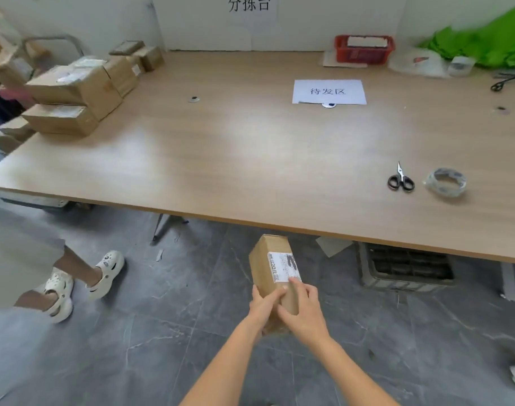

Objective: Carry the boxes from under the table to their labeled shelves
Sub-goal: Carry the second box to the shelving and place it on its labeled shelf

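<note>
A small brown cardboard box with a white shipping label on its top face is held above the grey floor, just in front of the table's near edge. My left hand grips its near left side. My right hand wraps its near right side, fingers lying over the label's corner. The box's near end is hidden behind both hands. More cardboard boxes are stacked on the far left of the wooden table.
A dark plastic crate stands under the table at the right. Another person's legs in white clogs stand at the left. Scissors, a tape roll, a paper sign and a red basket lie on the table.
</note>
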The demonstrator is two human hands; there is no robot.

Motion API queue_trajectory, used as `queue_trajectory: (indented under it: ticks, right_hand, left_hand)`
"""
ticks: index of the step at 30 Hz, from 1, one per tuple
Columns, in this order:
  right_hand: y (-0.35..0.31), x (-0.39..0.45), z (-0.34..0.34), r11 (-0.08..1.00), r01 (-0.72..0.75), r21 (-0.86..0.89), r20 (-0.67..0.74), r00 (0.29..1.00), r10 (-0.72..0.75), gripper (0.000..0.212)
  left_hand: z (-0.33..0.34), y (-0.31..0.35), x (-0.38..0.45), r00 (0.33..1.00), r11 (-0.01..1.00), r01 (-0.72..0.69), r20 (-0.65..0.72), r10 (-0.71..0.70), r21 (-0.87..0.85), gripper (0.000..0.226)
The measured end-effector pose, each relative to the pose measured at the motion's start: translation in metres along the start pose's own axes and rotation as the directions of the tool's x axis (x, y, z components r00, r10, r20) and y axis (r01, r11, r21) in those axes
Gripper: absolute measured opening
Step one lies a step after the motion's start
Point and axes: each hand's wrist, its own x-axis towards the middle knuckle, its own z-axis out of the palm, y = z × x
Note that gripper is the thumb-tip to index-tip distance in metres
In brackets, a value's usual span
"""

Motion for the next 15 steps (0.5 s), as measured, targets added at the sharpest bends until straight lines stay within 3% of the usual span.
queue_trajectory:
  ticks: [4,7,11,15]
  right_hand:
    - [-0.035,-0.01,0.005,0.992,0.072,0.099,0.038,0.996,-0.076,0.037]
    - [-0.064,-0.012,0.011,0.982,0.111,0.154,0.04,0.992,-0.119,0.036]
    - [-0.105,-0.017,0.027,0.981,0.052,0.185,0.199,0.976,-0.089,0.024]
    - [-0.15,-0.027,0.053,0.969,0.206,0.137,0.174,0.958,-0.229,0.01]
  left_hand:
    - [-0.033,0.005,-0.037,0.999,0.993,-0.039,-0.005,0.038,-0.108,0.051]
    - [-0.057,0.006,-0.057,0.999,0.984,-0.042,-0.004,0.042,-0.175,0.049]
    - [-0.091,0.006,-0.089,0.996,0.911,-0.09,-0.026,0.087,-0.403,0.041]
    - [-0.139,0.0,-0.123,0.984,0.816,-0.174,-0.072,0.161,-0.552,0.046]
